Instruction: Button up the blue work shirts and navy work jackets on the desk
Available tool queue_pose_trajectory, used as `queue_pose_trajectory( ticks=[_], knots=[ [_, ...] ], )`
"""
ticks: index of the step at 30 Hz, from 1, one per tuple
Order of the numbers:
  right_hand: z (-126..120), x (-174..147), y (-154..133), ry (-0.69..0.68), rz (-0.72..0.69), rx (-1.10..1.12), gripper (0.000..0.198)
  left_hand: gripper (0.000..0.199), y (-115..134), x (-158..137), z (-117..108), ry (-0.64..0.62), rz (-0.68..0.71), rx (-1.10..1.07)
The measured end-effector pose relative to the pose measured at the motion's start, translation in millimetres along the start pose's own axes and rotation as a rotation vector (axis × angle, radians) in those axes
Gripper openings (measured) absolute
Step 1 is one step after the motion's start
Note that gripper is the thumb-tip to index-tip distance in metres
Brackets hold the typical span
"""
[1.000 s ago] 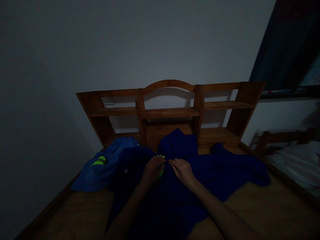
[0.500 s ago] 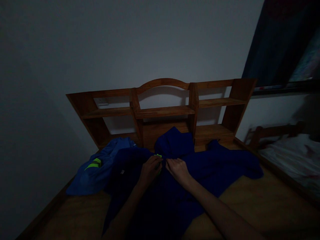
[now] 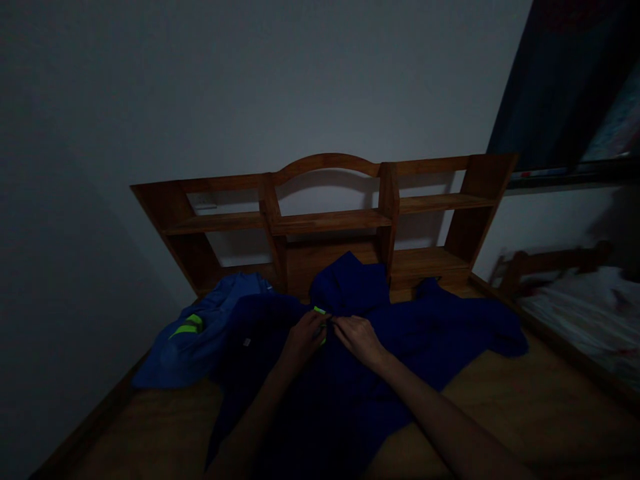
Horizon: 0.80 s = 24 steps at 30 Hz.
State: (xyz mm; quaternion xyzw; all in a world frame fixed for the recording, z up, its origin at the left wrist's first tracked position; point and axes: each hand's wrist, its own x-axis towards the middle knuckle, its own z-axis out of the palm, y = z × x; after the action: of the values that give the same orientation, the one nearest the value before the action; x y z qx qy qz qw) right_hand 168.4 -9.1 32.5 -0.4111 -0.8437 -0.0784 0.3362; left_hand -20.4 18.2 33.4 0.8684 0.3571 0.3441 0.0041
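Note:
A dark blue garment (image 3: 430,333), perhaps a jacket, lies spread out in front of me, one sleeve stretching to the right and a raised fold of cloth (image 3: 350,283) at its top. Near its middle, my left hand (image 3: 305,335) is closed on the cloth, beside a bright yellow-green strip (image 3: 320,311). My right hand (image 3: 359,339) pinches the same garment just to the right, its fingertips almost meeting those of the left. What exactly sits between the fingertips is too dark and small to make out.
A lighter blue garment (image 3: 200,353) with a yellow-green band lies at the left. Behind stands a wooden headboard with shelves (image 3: 330,223) against the wall. The wooden bed surface (image 3: 480,400) shows at the front right. White sheeting (image 3: 590,313) lies beyond the bed's right edge.
My left hand has shifted slightly right, bringing its fingertips closer to my right hand's. More of the yellow-green strip shows beside it. The garments lie nearly as before.

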Motion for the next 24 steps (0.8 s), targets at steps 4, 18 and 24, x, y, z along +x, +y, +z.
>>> queue_pose_trajectory(
  ticks=[4,18,24],
  knots=[
    [-3.3,-0.2,-0.2,0.005,-0.001,0.028,0.025,0.035,-0.8,-1.6,2.2,-0.014,-0.003,0.019],
    [-7.6,2.7,-5.8,0.021,0.126,0.131,0.018,0.025,-2.2,0.9,-0.9,0.11,0.022,-0.015],
    [-29.6,9.8,-7.3,0.172,0.096,0.038,0.024,0.028,1.6,3.7,-9.8,0.157,-0.034,-0.042]
  ],
)
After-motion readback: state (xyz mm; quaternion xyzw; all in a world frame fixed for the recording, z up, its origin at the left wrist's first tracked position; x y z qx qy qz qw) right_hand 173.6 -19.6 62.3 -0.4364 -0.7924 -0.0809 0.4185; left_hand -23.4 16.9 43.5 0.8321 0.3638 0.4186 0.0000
